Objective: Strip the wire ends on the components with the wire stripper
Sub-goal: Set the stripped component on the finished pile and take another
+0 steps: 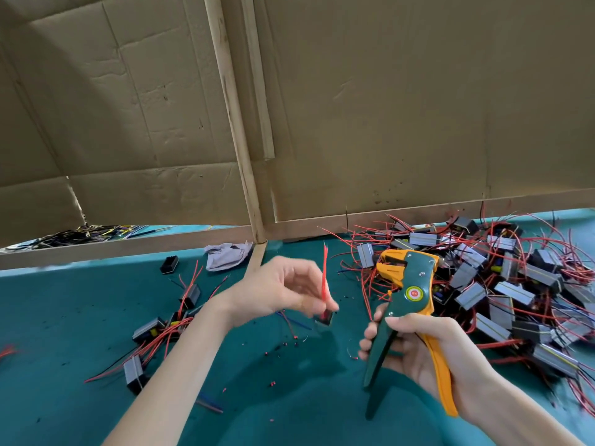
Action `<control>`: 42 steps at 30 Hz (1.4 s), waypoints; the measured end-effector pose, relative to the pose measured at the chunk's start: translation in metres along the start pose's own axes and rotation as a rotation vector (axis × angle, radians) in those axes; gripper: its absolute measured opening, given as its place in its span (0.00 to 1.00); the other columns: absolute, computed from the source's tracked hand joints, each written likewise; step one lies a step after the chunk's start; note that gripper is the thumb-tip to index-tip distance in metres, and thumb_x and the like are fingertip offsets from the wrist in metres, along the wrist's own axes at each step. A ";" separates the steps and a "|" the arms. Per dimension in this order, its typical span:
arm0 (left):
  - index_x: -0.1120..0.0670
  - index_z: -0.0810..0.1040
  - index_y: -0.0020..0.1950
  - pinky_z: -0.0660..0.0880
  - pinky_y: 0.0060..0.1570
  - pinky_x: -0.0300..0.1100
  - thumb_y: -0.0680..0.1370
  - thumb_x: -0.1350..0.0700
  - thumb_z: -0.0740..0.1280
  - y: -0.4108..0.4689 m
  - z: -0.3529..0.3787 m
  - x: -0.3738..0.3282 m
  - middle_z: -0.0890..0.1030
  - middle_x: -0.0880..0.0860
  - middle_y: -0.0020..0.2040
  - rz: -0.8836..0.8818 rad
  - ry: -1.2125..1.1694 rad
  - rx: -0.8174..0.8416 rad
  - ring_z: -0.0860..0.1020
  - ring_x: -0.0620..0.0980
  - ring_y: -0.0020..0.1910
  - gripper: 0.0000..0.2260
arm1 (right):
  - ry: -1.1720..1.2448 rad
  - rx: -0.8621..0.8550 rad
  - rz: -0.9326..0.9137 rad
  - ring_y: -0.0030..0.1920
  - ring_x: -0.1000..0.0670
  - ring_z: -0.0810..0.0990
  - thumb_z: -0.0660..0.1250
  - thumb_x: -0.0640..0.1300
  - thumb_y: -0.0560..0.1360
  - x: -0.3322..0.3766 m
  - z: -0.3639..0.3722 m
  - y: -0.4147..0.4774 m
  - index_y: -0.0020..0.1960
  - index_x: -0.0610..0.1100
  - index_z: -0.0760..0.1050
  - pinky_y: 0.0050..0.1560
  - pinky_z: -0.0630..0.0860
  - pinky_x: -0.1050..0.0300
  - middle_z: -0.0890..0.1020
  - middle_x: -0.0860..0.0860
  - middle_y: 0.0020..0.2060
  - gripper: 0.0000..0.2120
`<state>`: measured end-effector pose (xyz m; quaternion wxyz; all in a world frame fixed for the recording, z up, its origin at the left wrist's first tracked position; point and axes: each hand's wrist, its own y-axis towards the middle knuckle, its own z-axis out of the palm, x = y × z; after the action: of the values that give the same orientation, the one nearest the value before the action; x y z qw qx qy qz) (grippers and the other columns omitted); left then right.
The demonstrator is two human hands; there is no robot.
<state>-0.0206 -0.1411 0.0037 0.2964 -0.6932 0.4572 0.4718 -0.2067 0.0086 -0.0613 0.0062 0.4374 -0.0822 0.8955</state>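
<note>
1. My left hand (283,291) pinches a small black box-shaped component (324,318) between thumb and fingertips, out over the middle of the teal felt table mat (80,310). Its thin red wires (325,272) stand straight up, bunched together.
2. My right hand (428,355) is wrapped round the green-and-yellow pistol-style wire stripper (409,294). My fingers curl over the green handle and the yellow handle lies against my palm. The handles are spread, so I'm not squeezing.
3. The stripper's yellow jaws face left toward the wires. They sit just to the right of them and apart, with nothing fed in.
4. The wire tips are blurred, so I cannot tell whether these ends are bare yet.
5. To do this well, I think I should separate one wire from the bunch and steady the component low down. Then I'd bring the jaws square across the wire near its tip.
6. Only a short end should go in. One full, even squeeze ought to take the sleeve off without nicking the strands.
7. If the wire goes in slanted, the risk is a ragged cut or a pulled lead.
8. Tiny red insulation offcuts (285,344) dot the mat near me.
9. The big heap of grey-and-black components with red leads (515,284) waits on the right, and a smaller cluster (161,329) lies on the left.
</note>
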 end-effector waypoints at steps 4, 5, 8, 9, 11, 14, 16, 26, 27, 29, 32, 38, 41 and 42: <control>0.65 0.80 0.52 0.77 0.55 0.43 0.74 0.71 0.68 -0.008 -0.013 0.008 0.84 0.53 0.49 -0.232 0.172 0.356 0.82 0.49 0.49 0.08 | 0.004 -0.009 -0.025 0.38 0.37 0.81 0.68 0.36 0.62 0.002 0.002 -0.002 0.47 0.33 0.75 0.40 0.81 0.43 0.78 0.35 0.39 0.14; 0.63 0.81 0.53 0.77 0.54 0.42 0.75 0.71 0.66 -0.010 -0.018 0.009 0.84 0.51 0.49 -0.265 0.216 0.404 0.82 0.48 0.50 0.10 | 0.005 -0.013 -0.024 0.38 0.37 0.81 0.67 0.36 0.62 0.002 0.002 -0.002 0.47 0.34 0.75 0.40 0.82 0.43 0.78 0.35 0.38 0.14; 0.57 0.81 0.53 0.77 0.48 0.38 0.78 0.67 0.64 -0.011 -0.028 0.011 0.84 0.52 0.49 -0.323 0.262 0.229 0.81 0.45 0.45 0.09 | 0.014 -0.020 -0.021 0.38 0.37 0.81 0.67 0.36 0.62 0.003 0.001 -0.001 0.46 0.34 0.75 0.41 0.82 0.43 0.79 0.36 0.38 0.13; 0.57 0.81 0.51 0.76 0.43 0.36 0.80 0.63 0.63 -0.008 -0.028 0.014 0.85 0.54 0.48 -0.344 0.261 0.076 0.81 0.44 0.42 0.07 | 0.015 -0.023 -0.020 0.38 0.37 0.81 0.68 0.36 0.61 0.002 0.000 0.000 0.46 0.34 0.75 0.41 0.82 0.43 0.79 0.36 0.39 0.13; 0.57 0.80 0.45 0.73 0.33 0.32 0.81 0.56 0.62 0.001 -0.023 0.021 0.85 0.57 0.45 -0.450 0.233 -0.218 0.80 0.43 0.34 0.10 | 0.012 -0.035 -0.012 0.39 0.36 0.81 0.68 0.36 0.60 0.001 -0.002 0.002 0.46 0.34 0.75 0.41 0.82 0.43 0.79 0.36 0.39 0.15; 0.61 0.81 0.44 0.73 0.29 0.33 0.79 0.46 0.63 0.015 -0.004 0.035 0.84 0.55 0.38 -0.625 0.318 -0.369 0.78 0.46 0.30 0.18 | 0.011 -0.046 -0.001 0.39 0.36 0.82 0.70 0.33 0.55 -0.001 -0.005 0.006 0.44 0.35 0.78 0.41 0.81 0.43 0.79 0.36 0.39 0.17; 0.60 0.83 0.42 0.78 0.38 0.38 0.76 0.45 0.68 0.020 0.007 0.047 0.85 0.53 0.38 -0.623 0.488 -0.387 0.81 0.49 0.35 0.17 | 0.012 -0.044 -0.001 0.39 0.36 0.82 0.70 0.34 0.56 -0.002 -0.006 0.007 0.42 0.35 0.80 0.41 0.81 0.43 0.80 0.35 0.39 0.14; 0.58 0.70 0.38 0.67 0.34 0.42 0.74 0.53 0.68 0.018 0.011 0.057 0.76 0.55 0.37 -0.742 0.872 -0.528 0.75 0.57 0.42 0.12 | 0.014 -0.017 -0.006 0.40 0.36 0.82 0.70 0.32 0.57 -0.002 -0.007 0.006 0.44 0.35 0.79 0.41 0.81 0.43 0.79 0.35 0.39 0.15; 0.59 0.73 0.37 0.71 0.35 0.42 0.74 0.55 0.69 0.018 0.008 0.058 0.77 0.54 0.37 -0.750 0.838 -0.500 0.77 0.56 0.41 0.10 | 0.017 -0.018 -0.007 0.40 0.36 0.82 0.70 0.32 0.58 -0.002 -0.007 0.006 0.42 0.35 0.80 0.42 0.81 0.43 0.79 0.35 0.39 0.12; 0.60 0.81 0.43 0.76 0.44 0.44 0.73 0.59 0.69 0.019 0.003 0.058 0.81 0.55 0.39 -0.738 0.703 -0.453 0.80 0.55 0.43 0.04 | 0.018 -0.028 -0.011 0.40 0.35 0.81 0.71 0.36 0.59 -0.003 -0.007 0.007 0.41 0.36 0.80 0.42 0.81 0.42 0.79 0.35 0.40 0.11; 0.57 0.79 0.38 0.72 0.39 0.41 0.72 0.62 0.69 0.019 -0.001 0.056 0.75 0.56 0.33 -0.699 0.464 -0.401 0.72 0.54 0.34 0.03 | 0.010 -0.047 -0.018 0.41 0.35 0.81 0.72 0.37 0.58 -0.004 -0.009 0.009 0.44 0.35 0.79 0.43 0.81 0.42 0.79 0.35 0.40 0.14; 0.57 0.76 0.42 0.81 0.41 0.39 0.77 0.61 0.68 0.017 -0.002 0.031 0.78 0.52 0.35 -0.376 -0.120 -0.393 0.78 0.46 0.35 0.04 | -0.002 -0.037 -0.027 0.39 0.36 0.82 0.70 0.37 0.60 -0.002 -0.006 0.007 0.40 0.36 0.81 0.41 0.81 0.42 0.79 0.36 0.39 0.10; 0.59 0.76 0.44 0.81 0.47 0.43 0.78 0.61 0.67 0.021 0.013 0.025 0.81 0.54 0.39 -0.164 -0.250 -0.424 0.82 0.50 0.39 0.03 | 0.005 -0.029 -0.012 0.39 0.35 0.82 0.70 0.37 0.59 -0.003 -0.004 0.005 0.42 0.35 0.80 0.41 0.81 0.42 0.79 0.35 0.39 0.11; 0.60 0.75 0.46 0.81 0.46 0.44 0.78 0.63 0.67 0.023 0.019 0.025 0.81 0.54 0.38 -0.120 -0.281 -0.447 0.83 0.52 0.38 0.03 | 0.002 -0.025 -0.009 0.39 0.35 0.82 0.70 0.37 0.59 -0.003 -0.004 0.005 0.42 0.35 0.80 0.41 0.81 0.42 0.79 0.35 0.39 0.12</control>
<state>-0.0454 -0.1434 -0.0259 0.2240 -0.6952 0.2542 0.6340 -0.2083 0.0046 -0.0667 0.0158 0.4368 -0.0915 0.8947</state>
